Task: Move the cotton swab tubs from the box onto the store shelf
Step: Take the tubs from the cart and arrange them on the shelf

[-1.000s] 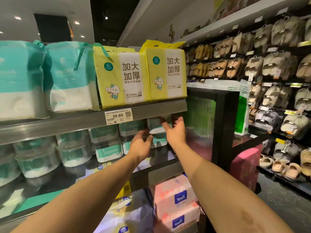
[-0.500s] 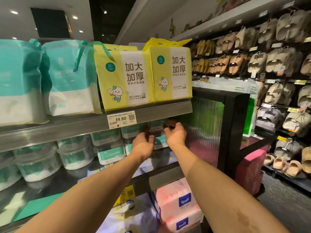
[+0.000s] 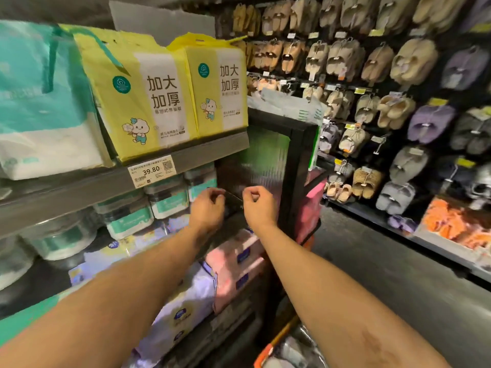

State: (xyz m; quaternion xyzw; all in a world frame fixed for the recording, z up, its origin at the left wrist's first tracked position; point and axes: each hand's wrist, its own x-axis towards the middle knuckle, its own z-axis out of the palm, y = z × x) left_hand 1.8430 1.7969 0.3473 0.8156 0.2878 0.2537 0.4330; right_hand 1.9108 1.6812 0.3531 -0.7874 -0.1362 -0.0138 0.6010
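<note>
- Left hand (image 3: 208,208) and right hand (image 3: 259,205) are held loosely curled, empty, just right of the stacked cotton swab tubs (image 3: 170,200).
- Nothing is gripped or touched.

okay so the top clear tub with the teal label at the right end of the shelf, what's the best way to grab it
Judging from its pose, grip the clear plastic tub with the teal label by its two flat side walls, coming straight in from the open front of the grey metal shelf. It sits stacked on another tub close under the shelf above, so a top grip looks cramped. Both the left hand and right hand are empty.
</note>
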